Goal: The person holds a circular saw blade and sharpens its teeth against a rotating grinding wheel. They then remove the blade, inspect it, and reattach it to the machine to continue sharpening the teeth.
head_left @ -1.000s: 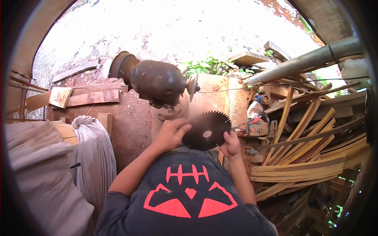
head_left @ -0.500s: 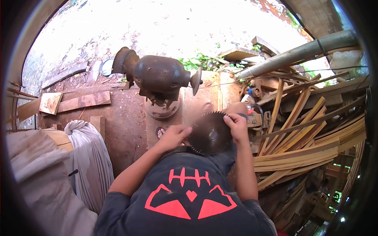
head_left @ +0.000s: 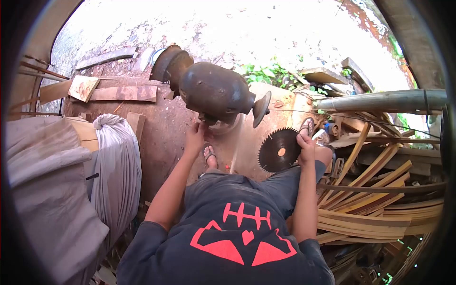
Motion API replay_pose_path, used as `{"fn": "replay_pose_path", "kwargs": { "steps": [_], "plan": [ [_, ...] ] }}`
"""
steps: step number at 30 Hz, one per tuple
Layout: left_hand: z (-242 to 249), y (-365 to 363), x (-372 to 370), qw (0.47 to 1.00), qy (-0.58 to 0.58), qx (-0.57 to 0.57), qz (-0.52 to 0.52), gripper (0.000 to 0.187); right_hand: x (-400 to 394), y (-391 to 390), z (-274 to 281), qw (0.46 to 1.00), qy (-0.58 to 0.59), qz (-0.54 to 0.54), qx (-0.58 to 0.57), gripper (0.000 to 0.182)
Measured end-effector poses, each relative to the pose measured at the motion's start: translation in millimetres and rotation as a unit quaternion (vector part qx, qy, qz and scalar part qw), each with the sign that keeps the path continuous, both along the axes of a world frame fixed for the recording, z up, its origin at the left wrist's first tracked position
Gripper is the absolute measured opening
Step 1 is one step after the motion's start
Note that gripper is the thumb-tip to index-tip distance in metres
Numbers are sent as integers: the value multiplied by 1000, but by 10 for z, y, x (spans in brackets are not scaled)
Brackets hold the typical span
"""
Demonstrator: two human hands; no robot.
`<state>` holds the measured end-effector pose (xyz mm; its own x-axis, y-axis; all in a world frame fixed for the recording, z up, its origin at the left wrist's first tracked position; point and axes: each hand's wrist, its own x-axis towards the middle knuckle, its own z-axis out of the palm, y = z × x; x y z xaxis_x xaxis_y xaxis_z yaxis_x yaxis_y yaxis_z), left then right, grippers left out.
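A dark round saw blade (head_left: 273,156) with a toothed rim and a small centre hole hangs upright over my thigh. My right hand (head_left: 306,146) pinches it at its right edge. My left hand (head_left: 197,135) is raised to the underside of the brown bench grinder (head_left: 213,90), at its base; its fingertips are partly hidden there, and whether they hold anything cannot be made out. The grinder has a thin disc (head_left: 261,109) on its right end and a flared guard (head_left: 166,64) on its left.
Curved wooden strips (head_left: 365,221) are piled at the right, below a thick grey pipe (head_left: 380,101). Grey cloth (head_left: 116,175) covers something at the left. Wooden boards (head_left: 123,94) lie on the ground behind it. My sandalled feet are below the grinder.
My left hand has left the blade's edge and moved up to the grinder's base. The blade has shifted right in my right hand, and the view has turned.
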<state>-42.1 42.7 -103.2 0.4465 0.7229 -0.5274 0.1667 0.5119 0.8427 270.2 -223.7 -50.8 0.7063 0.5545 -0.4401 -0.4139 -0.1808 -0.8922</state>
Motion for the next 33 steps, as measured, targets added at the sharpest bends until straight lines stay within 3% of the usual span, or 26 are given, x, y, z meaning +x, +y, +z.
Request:
{"fn": "replay_pose_path", "kwargs": {
  "steps": [2, 5, 8, 11, 14, 20, 23, 26, 29, 33],
  "plan": [
    [11, 0, 58, 999, -17, 2, 28, 47, -1, 13, -137, 998, 39, -34, 30, 10],
    [-120, 34, 16, 997, 56, 16, 42, 42, 38, 134, 2, 999, 24, 19, 44, 10],
    [-103, -15, 47, 998, 27, -1, 60, 41, 75, 101, -219, 998, 46, 13, 39, 10],
    [92, -89, 153, 993, 42, -7, 108, 36, 100, -26, -413, 998, 47, 16, 33, 10],
    [77, -104, 68, 991, -41, -59, 108, 41, 63, -61, -429, 999, 33, 26, 27, 10],
    [-21, -214, -121, 982, -55, -70, 164, 12, 62, -109, -453, 1000, 23, 11, 14, 9],
    [154, -275, -118, 974, -65, -92, 199, 2, 46, -144, -483, 1000, 9, 24, -1, 9],
    [66, -282, -165, 973, -102, -82, 191, 4, 6, -149, -450, 999, 6, 37, -9, 10],
    [556, -262, 154, 973, -75, -93, 197, 5, -27, -157, -485, 999, -4, 34, -15, 10],
    [437, -278, -22, 973, -80, -96, 194, 6, -29, -158, -491, 998, -31, 49, -32, 11]
  ]
}}
